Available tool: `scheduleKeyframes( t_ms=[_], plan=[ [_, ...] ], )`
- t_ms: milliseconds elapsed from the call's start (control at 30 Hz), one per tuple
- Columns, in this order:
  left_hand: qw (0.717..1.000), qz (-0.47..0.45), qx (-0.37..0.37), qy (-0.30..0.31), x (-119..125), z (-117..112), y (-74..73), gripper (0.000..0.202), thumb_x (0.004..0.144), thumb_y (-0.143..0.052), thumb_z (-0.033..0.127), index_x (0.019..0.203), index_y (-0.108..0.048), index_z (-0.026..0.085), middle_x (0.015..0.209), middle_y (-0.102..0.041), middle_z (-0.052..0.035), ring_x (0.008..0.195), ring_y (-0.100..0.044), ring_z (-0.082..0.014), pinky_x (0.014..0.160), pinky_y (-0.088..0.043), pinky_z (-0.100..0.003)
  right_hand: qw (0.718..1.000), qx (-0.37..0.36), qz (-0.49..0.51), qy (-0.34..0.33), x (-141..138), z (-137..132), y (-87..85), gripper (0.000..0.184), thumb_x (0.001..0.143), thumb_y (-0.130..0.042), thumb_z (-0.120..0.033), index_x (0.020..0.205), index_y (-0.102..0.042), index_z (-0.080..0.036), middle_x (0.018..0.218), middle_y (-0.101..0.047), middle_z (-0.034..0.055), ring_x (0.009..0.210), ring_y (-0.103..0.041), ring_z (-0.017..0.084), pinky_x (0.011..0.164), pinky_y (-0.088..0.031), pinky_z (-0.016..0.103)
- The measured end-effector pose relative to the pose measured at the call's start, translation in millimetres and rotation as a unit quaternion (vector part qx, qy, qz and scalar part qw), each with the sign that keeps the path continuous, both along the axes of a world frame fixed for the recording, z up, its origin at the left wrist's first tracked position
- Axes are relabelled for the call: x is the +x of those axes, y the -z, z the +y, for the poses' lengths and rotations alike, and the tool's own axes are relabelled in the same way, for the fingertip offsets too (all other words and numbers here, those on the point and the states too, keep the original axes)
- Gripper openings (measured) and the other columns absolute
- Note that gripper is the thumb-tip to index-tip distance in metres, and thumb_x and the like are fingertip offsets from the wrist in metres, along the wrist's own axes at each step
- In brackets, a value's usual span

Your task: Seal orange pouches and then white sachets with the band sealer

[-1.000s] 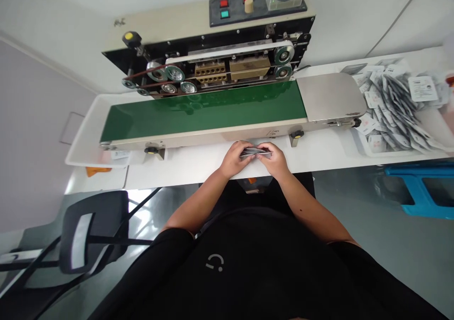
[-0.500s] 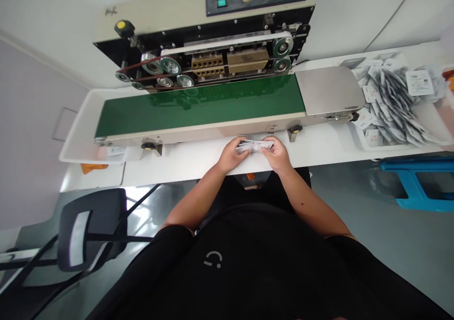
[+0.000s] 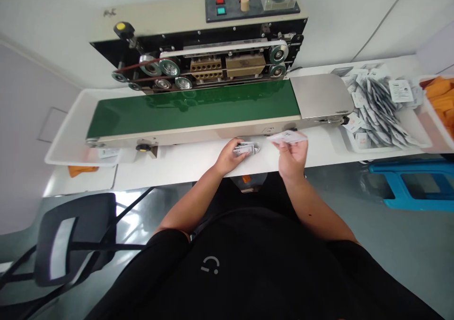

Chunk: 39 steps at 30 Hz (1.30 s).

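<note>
Sachet stack (image 3: 246, 149) pinched in L grip (image 3: 229, 157), low over the counter (image 3: 177, 168), long axis sideways; R grip (image 3: 292, 157) pinching a 2nd fan of sachets (image 3: 288, 138) just right of it, nearer the sealer belt (image 3: 193, 107).

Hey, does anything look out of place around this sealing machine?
Two things look a little stray. A lone white sachet or label lies in the white tray at the belt's left end, far from the sachet pile. An orange piece sits below that tray's front edge, apart from the orange pieces at right.
</note>
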State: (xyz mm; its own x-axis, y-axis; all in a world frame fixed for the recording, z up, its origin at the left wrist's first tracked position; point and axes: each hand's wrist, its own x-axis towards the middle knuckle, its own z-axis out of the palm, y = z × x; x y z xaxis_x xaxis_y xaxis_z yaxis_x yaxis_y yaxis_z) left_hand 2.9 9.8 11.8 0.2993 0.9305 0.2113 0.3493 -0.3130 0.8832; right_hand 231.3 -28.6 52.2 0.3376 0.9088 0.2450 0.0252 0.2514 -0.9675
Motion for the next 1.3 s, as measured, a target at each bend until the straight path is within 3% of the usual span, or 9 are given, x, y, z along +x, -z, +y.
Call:
scheduleKeyframes(
  t_ms=[167, 267, 400, 533, 767, 933, 1100, 1200, 1300],
  plan=[
    [1.000, 0.001, 0.013, 0.009, 0, 1, -1.2, 0.040, 0.087, -0.080, 0.040, 0.118, -0.063, 0.021, 0.112, -0.070, -0.0108, 0.103, -0.069, -0.0264, 0.095, -0.054, -0.041, 0.999, -0.037, 0.035, -0.003, 43, 55, -81.9, 0.039, 0.091, -0.077, -0.044, 0.121, -0.064, -0.022, 0.107, -0.071, 0.0074, 0.097, -0.074, 0.019, 0.079, -0.067, 0.034],
    [0.999, 0.013, 0.032, 0.012, -1, 2, -1.6, 0.038, 0.088, -0.080, 0.038, 0.117, -0.063, 0.021, 0.111, -0.069, -0.0108, 0.103, -0.068, -0.0262, 0.096, -0.054, -0.042, 0.992, -0.103, 0.072, -0.023, 74, 102, -106.6, 0.026, 0.095, -0.075, -0.037, 0.108, -0.067, -0.016, 0.085, -0.069, 0.0037, 0.078, -0.073, 0.014, 0.067, -0.065, 0.027],
    [0.999, 0.023, 0.044, 0.014, -1, 2, -1.2, 0.037, 0.087, -0.080, 0.035, 0.117, -0.064, 0.021, 0.110, -0.070, -0.0105, 0.104, -0.068, -0.0262, 0.095, -0.054, -0.041, 0.977, -0.175, 0.113, -0.050, 98, 151, -106.8, 0.018, 0.098, -0.073, -0.028, 0.099, -0.063, -0.013, 0.072, -0.066, 0.0020, 0.064, -0.068, 0.011, 0.058, -0.062, 0.023],
    [0.999, 0.016, 0.035, 0.014, -1, 3, -0.2, 0.037, 0.086, -0.080, 0.033, 0.117, -0.064, 0.021, 0.113, -0.070, -0.0113, 0.106, -0.068, -0.0276, 0.097, -0.053, -0.043, 0.965, -0.227, 0.127, -0.039, 94, 177, -103.2, 0.012, 0.100, -0.067, -0.022, 0.098, -0.059, -0.013, 0.074, -0.068, 0.0053, 0.062, -0.066, 0.012, 0.057, -0.062, 0.023],
    [0.999, 0.031, 0.037, 0.019, -1, 3, -1.9, 0.036, 0.087, -0.078, 0.029, 0.119, -0.063, 0.021, 0.111, -0.069, -0.0102, 0.105, -0.067, -0.0265, 0.095, -0.053, -0.041, 0.946, -0.287, 0.136, -0.068, 51, 188, -125.8, 0.008, 0.103, -0.052, -0.015, 0.102, -0.059, -0.010, 0.075, -0.070, 0.0083, 0.062, -0.067, 0.013, 0.054, -0.059, 0.019],
    [0.999, 0.035, 0.030, 0.017, -1, 2, -4.4, 0.036, 0.087, -0.076, 0.028, 0.119, -0.063, 0.020, 0.114, -0.069, -0.0099, 0.107, -0.067, -0.0264, 0.097, -0.053, -0.040, 0.945, -0.295, 0.087, -0.111, 22, 181, -138.9, 0.011, 0.103, -0.059, -0.024, 0.100, -0.056, -0.014, 0.074, -0.069, 0.0072, 0.062, -0.068, 0.014, 0.052, -0.056, 0.018],
    [0.999, 0.030, 0.016, 0.018, -2, 0, -6.6, 0.035, 0.086, -0.077, 0.028, 0.118, -0.063, 0.021, 0.113, -0.070, -0.0097, 0.105, -0.068, -0.0261, 0.095, -0.053, -0.040, 0.993, -0.085, -0.036, -0.073, 12, 109, -115.7, 0.031, 0.100, -0.066, -0.050, 0.101, -0.060, -0.020, 0.073, -0.061, 0.0000, 0.056, -0.060, 0.009, 0.049, -0.047, 0.017],
    [1.000, 0.015, 0.006, 0.021, -2, -1, -8.4, 0.034, 0.087, -0.077, 0.027, 0.117, -0.064, 0.020, 0.115, -0.070, -0.0108, 0.106, -0.068, -0.0261, 0.096, -0.053, -0.039, 0.989, 0.020, -0.136, -0.055, 1, 43, -68.8, 0.025, 0.102, -0.061, -0.045, 0.097, -0.064, -0.020, 0.073, -0.059, 0.0006, 0.061, -0.058, 0.010, 0.057, -0.050, 0.021],
    [1.000, -0.002, 0.002, 0.019, -1, -1, -9.2, 0.035, 0.086, -0.078, 0.031, 0.116, -0.065, 0.019, 0.115, -0.071, -0.0112, 0.107, -0.068, -0.0264, 0.098, -0.052, -0.040, 0.980, 0.032, -0.195, 0.003, -11, 0, -13.1, 0.017, 0.097, -0.063, -0.034, 0.107, -0.066, -0.021, 0.094, -0.065, 0.0055, 0.071, -0.060, 0.013, 0.061, -0.052, 0.025]
  ],
)
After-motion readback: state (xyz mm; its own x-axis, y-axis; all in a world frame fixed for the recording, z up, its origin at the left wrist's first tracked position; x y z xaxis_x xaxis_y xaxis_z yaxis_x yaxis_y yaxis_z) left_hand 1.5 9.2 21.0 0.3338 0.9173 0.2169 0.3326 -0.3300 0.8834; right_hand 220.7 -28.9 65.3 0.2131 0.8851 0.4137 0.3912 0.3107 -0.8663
